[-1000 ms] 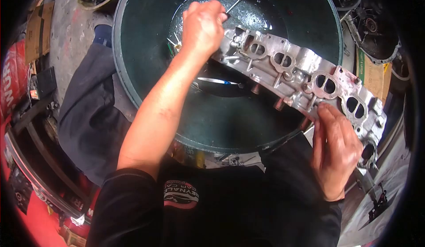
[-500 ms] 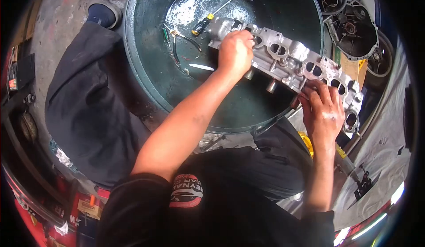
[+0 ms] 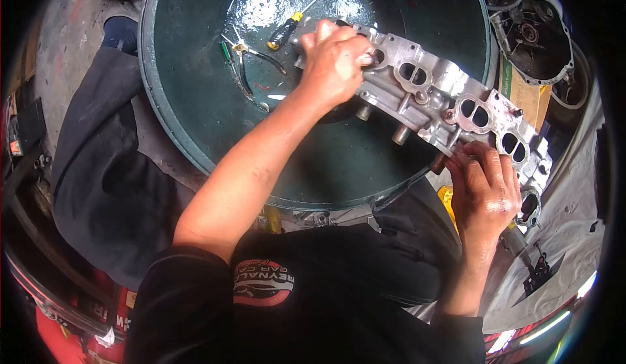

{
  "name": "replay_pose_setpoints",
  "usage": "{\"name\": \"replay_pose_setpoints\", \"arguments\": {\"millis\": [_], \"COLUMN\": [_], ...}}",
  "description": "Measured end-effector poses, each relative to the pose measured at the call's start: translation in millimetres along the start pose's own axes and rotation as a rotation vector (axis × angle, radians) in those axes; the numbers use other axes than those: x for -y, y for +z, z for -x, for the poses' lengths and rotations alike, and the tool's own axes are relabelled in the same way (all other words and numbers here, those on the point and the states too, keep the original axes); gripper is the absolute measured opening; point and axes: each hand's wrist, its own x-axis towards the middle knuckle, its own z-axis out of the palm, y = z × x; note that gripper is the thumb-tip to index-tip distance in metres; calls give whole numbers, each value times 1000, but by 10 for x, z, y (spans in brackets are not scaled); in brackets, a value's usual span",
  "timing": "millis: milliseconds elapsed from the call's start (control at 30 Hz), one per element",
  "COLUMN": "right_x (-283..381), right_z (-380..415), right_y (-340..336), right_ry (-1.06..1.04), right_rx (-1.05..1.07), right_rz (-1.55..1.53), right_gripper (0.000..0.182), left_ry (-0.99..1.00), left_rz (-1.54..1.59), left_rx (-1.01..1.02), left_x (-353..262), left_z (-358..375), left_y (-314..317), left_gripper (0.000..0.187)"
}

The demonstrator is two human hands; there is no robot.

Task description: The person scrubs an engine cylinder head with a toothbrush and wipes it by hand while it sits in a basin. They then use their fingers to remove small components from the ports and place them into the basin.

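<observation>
A grey metal cylinder head (image 3: 440, 71) with a row of oval ports lies slanted over the right part of a dark green basin (image 3: 179, 144). My left hand (image 3: 334, 64) is closed over its upper left end, hiding part of that end. My right hand (image 3: 486, 185) grips its lower edge near the right end, the fingers curled onto the metal and the thumb mostly out of sight. Short metal tubes (image 3: 401, 135) stick out from the underside.
In the basin lie a yellow-and-black screwdriver (image 3: 282, 33), pliers (image 3: 241, 48) and a green-handled tool (image 3: 225, 51). A round metal housing (image 3: 538, 58) and a piece of cardboard (image 3: 521, 97) are at the right. Grey cloth (image 3: 566, 233) covers the right side.
The view has shifted and come a little closer to the basin. My left hand has slid slightly toward the left end of the cylinder head. The right hand keeps its grip.
</observation>
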Motion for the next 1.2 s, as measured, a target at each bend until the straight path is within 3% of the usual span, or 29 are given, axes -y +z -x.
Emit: {"name": "replay_pose_setpoints", "arguments": {"millis": [233, 533, 633, 767, 867, 1000, 1200], "right_x": [3, -26, 7, -36, -8, -20, 9], "right_z": [-16, -31, -16, -5, -12, -13, -4], "right_y": [-5, -4, 10, -21, 15, 3, -37], "right_ry": [3, 10, -12, 10, -6, 7, 22], "right_rx": [-1, 0, -22, 2, -35, -14, 7], "right_rz": [-8, -10, -18, -19, -37, -24, -19], "right_gripper": [19, 18, 18, 18, 18, 18, 19], "left_ry": [67, -70, 60, -34, 66, -31, 27], "left_rz": [-38, -41, -32, -43, 7, -52, -130], "left_rx": [-42, -35, -90, -108, -128, -130, -133], "left_x": [13, -93, -198, -57, -219, -129, -144], "left_z": [15, 75, -26, 109, -44, 87, 103], "left_y": [64, 23, 69, 104, 96, 79, 72], "left_gripper": [13, 4, 5, 8, 7, 7, 5]}}
